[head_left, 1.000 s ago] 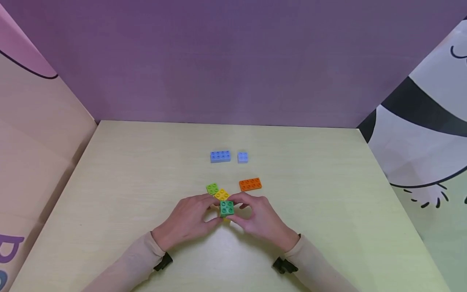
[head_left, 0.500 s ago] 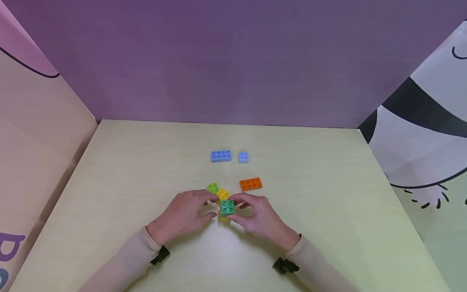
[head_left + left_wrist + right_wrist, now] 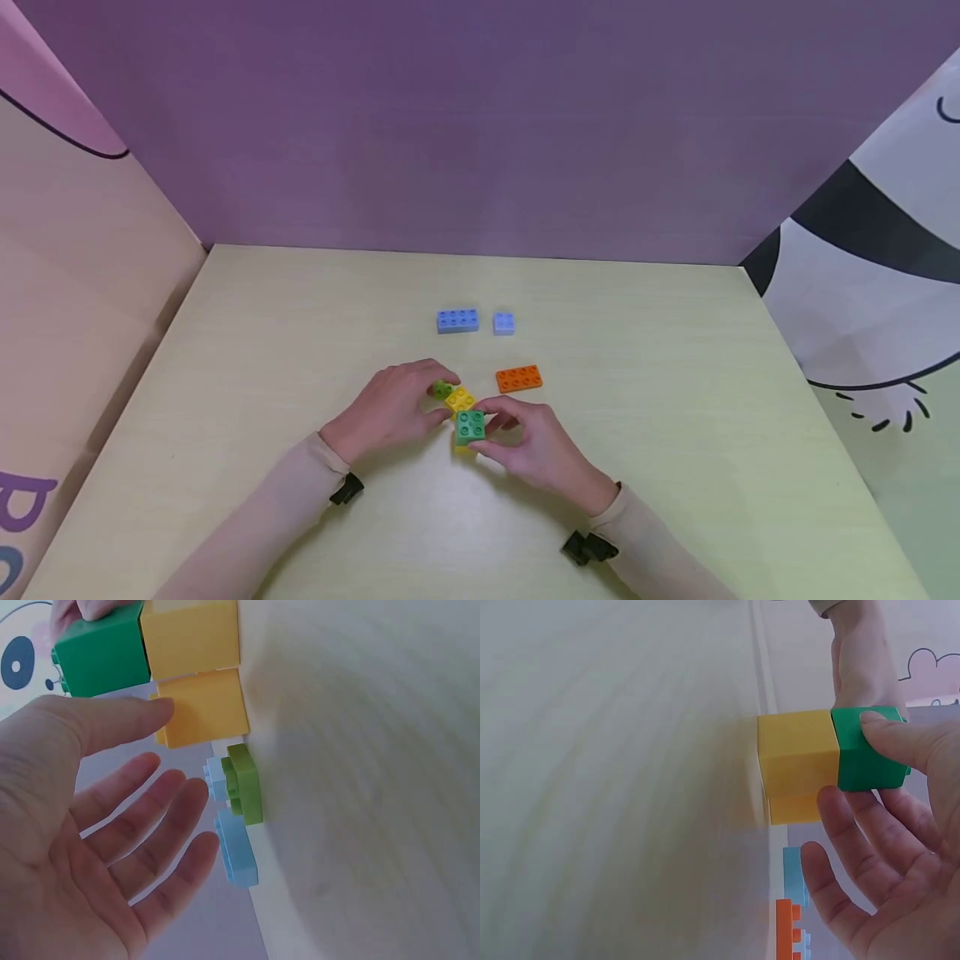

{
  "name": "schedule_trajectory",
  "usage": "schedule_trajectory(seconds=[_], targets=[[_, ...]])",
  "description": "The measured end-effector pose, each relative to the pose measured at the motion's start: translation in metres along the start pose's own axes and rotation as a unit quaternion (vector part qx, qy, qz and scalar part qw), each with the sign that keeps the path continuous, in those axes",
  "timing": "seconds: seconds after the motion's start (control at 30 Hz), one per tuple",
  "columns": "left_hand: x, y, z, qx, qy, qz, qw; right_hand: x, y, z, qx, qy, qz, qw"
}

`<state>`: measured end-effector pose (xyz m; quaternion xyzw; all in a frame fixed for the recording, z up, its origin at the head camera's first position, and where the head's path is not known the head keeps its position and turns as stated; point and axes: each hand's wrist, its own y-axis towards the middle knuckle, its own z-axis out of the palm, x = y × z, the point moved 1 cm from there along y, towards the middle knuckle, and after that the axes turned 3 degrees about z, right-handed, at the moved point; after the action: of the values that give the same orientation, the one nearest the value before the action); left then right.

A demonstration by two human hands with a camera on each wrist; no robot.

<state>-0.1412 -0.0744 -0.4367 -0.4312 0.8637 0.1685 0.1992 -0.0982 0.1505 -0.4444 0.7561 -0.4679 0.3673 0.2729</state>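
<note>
Basically, R hand (image 3: 536,442) has its grip pinched on green brick (image 3: 470,425), qty 1, 4 studs facing up; thumb at nr. side, index at far side. Green brick sits on lower yellow brick (image 3: 795,746), which stands on table (image 3: 637,400). 2nd yellow brick (image 3: 460,401), 4 studs, is just beyond that stack & a bit left, so yellow qty = 2; can't tell if the two touch.

L hand (image 3: 390,408): grip relaxed, fingers apart w/ thumb spread off them. In head view lime brick (image 3: 442,390), qty 1, shows btw. thumb & fingers, partly hidden; contact unclear. It's at far-left corner of 2nd yellow brick, v. close.

Orange brick (image 3: 519,379), qty 1, 8 studs, lies flat beyond R hand, slightly angled, apart from the rest. Farther back, blue qty = 2 in a row: long blue brick (image 3: 458,322) w/ 8 studs on left, small blue brick (image 3: 504,324) w/ 4 on right, small gap btw. Total = 7 bricks.

Also 2 beige sleeves (image 3: 277,500), 1 per arm, & 2 black clips (image 3: 347,489), 1 per wrist. Purple wall (image 3: 480,125), qty 1, behind table's far edge.
</note>
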Motion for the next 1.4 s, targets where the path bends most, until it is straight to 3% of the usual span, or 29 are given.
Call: schedule_trajectory(seconds=[0.27, 0.53, 0.97, 1.4], targets=[[0.002, 0.009, 0.003, 0.042, -0.021, 0.003, 0.9989, 0.000, 0.000, -0.001, 0.004, 0.009, 0.005, 0.9999], [0.005, 0.014, 0.005, 0.062, -0.047, -0.008, 0.9969, -0.003, 0.000, -0.001, 0.003, 0.013, 0.010, 0.9999], [0.003, 0.008, 0.007, 0.056, -0.059, -0.036, 0.9960, -0.002, 0.000, 0.000, 0.005, 0.014, 0.015, 0.9998], [0.002, -0.007, 0.006, 0.016, -0.081, -0.046, 0.9955, -0.003, -0.003, 0.000, 0.004, 0.016, 0.006, 0.9998]])
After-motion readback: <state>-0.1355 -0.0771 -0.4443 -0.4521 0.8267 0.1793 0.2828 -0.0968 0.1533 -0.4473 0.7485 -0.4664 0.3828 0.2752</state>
